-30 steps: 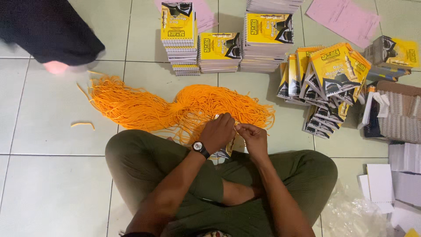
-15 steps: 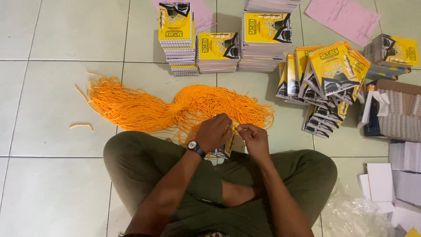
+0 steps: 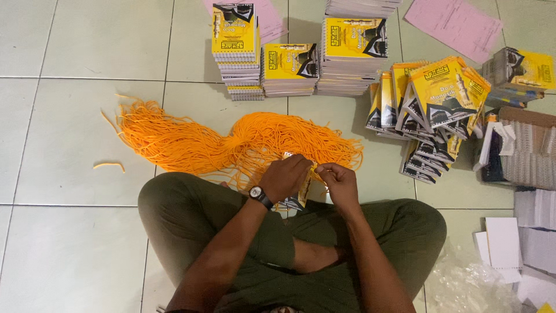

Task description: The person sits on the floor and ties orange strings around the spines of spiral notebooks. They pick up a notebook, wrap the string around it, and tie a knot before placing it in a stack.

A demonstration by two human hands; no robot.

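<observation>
I sit cross-legged on a tiled floor. My left hand (image 3: 285,177), with a black wristwatch, grips a small yellow and black booklet (image 3: 303,189) held on edge above my knees. My right hand (image 3: 338,181) pinches an orange cord at the booklet's top edge. Just beyond both hands a big bundle of orange cords (image 3: 231,142) lies spread on the tiles. The rest of the booklet is hidden behind my left hand.
Three tall stacks of yellow booklets (image 3: 289,66) stand ahead; a loose heap of them (image 3: 428,110) lies to the right. Pink sheets (image 3: 454,23), white paper piles (image 3: 533,232), a clear plastic bag (image 3: 463,284) and one stray orange cord (image 3: 109,166) lie around.
A dark-clothed person at the top left a second ago has left the view. My hands have shifted slightly on the booklet and cord.
</observation>
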